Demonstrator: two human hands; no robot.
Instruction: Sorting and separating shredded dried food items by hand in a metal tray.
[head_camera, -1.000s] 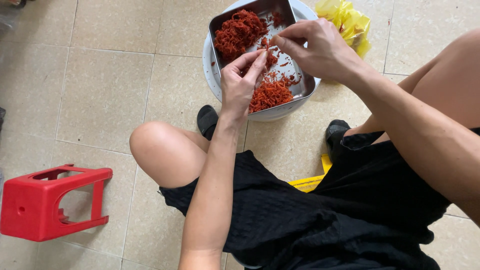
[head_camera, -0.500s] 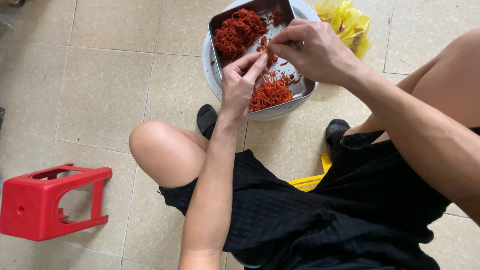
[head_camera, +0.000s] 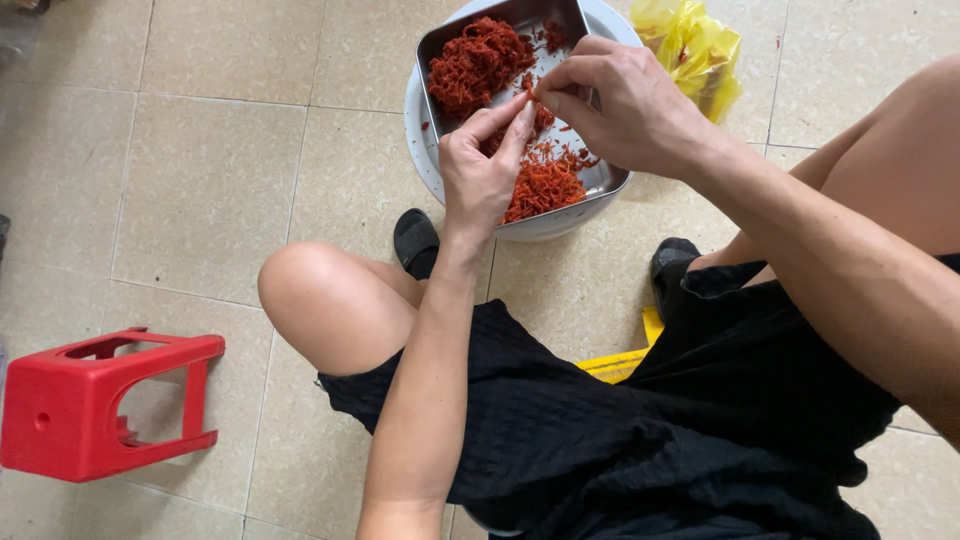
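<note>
Left hand (head_camera: 482, 165) and right hand (head_camera: 625, 100) pinch one red shred (head_camera: 530, 92) between fingertips above the metal tray (head_camera: 600, 178) (bare tile floor (head_camera: 200, 180) lies leftward).

Soft, even daylight filled the scene, bright without harshness. Shadows were faint: a pale one lay under the red plastic stool (head_camera: 105, 405) and beneath the white basin (head_camera: 420, 130). The metal tray (head_camera: 605, 180) showed mild sheen, no hard glare. Focus held sharp across the tiled floor (head_camera: 200, 180); the wide lens stretched the frame's edges slightly.
</note>
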